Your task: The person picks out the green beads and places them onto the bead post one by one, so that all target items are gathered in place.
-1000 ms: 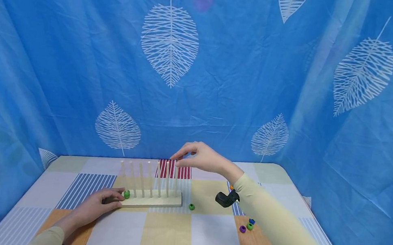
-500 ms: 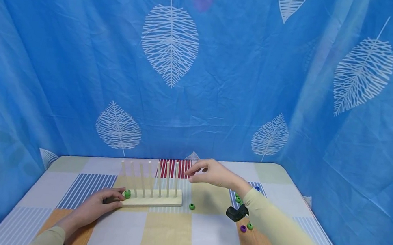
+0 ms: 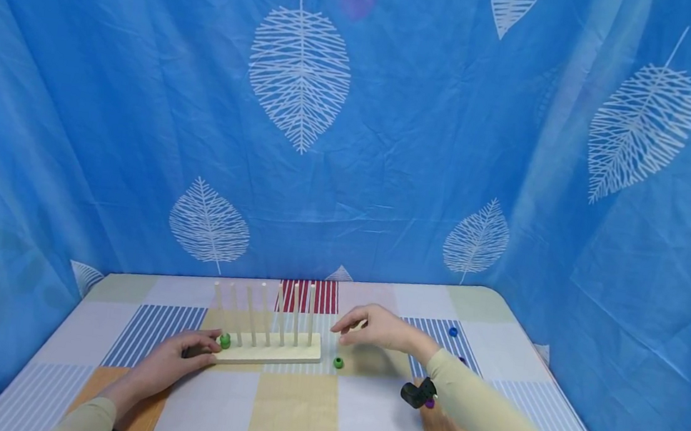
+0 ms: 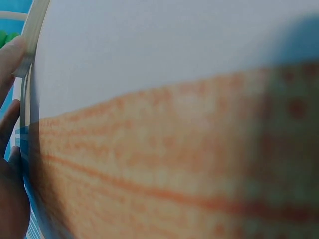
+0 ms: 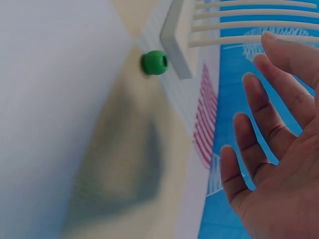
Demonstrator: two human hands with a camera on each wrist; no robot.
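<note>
A pale wooden peg rack [image 3: 276, 356] with a row of upright pegs stands on the table. My left hand [image 3: 167, 364] grips the left end of its base, thumb at the front edge. Green beads [image 3: 225, 341] sit low on the leftmost peg, beside those fingers. To the right of the rack lies a loose green bead [image 3: 338, 363]. My right hand [image 3: 375, 327] hovers just above and right of that bead, fingers loosely bent and holding nothing. In the right wrist view its palm [image 5: 284, 184] is bare, and the bead [image 5: 154, 62] lies apart from the fingertips.
A blue bead [image 3: 453, 331] lies at the right rear on a striped patch. A purple bead [image 3: 429, 403] is partly hidden behind the black wrist camera [image 3: 418, 393]. The patchwork cloth [image 3: 295, 418] covers the table, and a blue curtain [image 3: 393, 142] surrounds it.
My right hand has come down from above the rack's right-hand pegs and moved right, toward the loose green bead. My left hand has stayed on the rack's base.
</note>
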